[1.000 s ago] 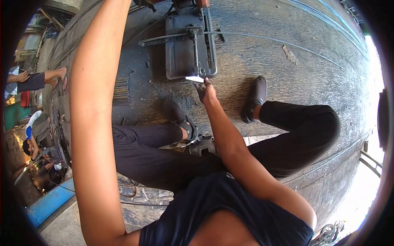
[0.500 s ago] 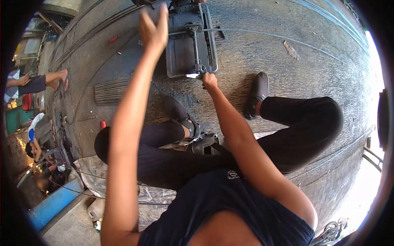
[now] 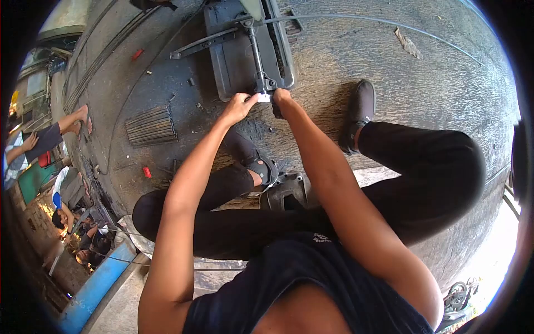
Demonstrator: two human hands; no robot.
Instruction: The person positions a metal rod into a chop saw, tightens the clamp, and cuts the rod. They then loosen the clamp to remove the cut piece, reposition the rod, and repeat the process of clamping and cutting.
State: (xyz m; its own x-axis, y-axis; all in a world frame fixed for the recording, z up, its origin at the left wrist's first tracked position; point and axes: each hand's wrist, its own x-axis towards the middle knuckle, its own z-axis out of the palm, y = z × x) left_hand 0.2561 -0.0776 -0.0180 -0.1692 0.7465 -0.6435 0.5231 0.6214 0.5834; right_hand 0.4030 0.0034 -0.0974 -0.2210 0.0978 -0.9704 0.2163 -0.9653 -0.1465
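Note:
My left hand (image 3: 239, 108) is closed at the near end of a cut-off saw's base (image 3: 222, 78), its thumb and fingertips against a small white piece (image 3: 263, 98). My right hand (image 3: 282, 99) is wrapped around a dark crank handle (image 3: 276, 111) just right of that piece; the fingers hide much of it. From there the vise screw (image 3: 256, 53) runs away from me along the base. A long thin metal rod (image 3: 345, 18) extends rightward from the far end of the screw.
A bundle of short rods (image 3: 150, 126) lies on the floor at left, with a red object (image 3: 147, 172) nearby. A power tool's dark housing (image 3: 286, 192) sits between my legs. Cables cross the left floor. Other people (image 3: 69, 125) are at the far left. A dry leaf (image 3: 409, 43) lies at right.
My left hand has come down from above the saw, fingers spread, to the near end of the screw beside my right hand. A metal bar across the base now shows fully.

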